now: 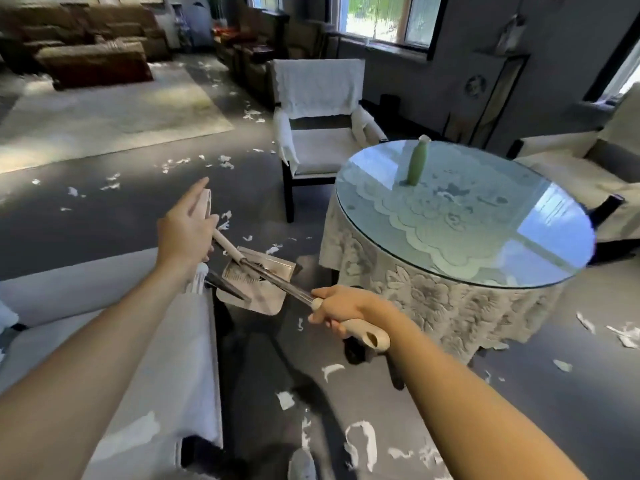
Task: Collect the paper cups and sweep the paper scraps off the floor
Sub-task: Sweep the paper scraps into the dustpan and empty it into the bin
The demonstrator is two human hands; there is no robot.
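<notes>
At the upper left of the frame a brown sofa (86, 36) stands behind a pale rug (104, 109). White paper scraps (225, 161) lie strewn over the dark floor below the rug's edge. More lie in the lower middle between the two forearms, and a few at the far right. A white cushioned seat (138, 306) fills the lower left.

Left of centre, the left hand (185, 232) is raised with its forefinger straight. It lies against a flat cream handle end (207, 202), but I cannot tell whether the hand grips it or only touches it.

Below and right of that hand a pale dustpan (263, 299) hangs above the floor, tilted. A metal pole (277, 282) crosses over the dustpan on a slant down to the right.

In the lower centre the right hand (341, 308) is curled tightly round the cream grip (367, 336) at the pole's near end.

A white-covered chair (318, 88) stands in the upper middle. Just right of it is a round table (450, 271) with a glass top over a lace cloth. A green bottle (417, 161) stands upright on the table's far side. A pale armchair (588, 157) sits at the right edge.
</notes>
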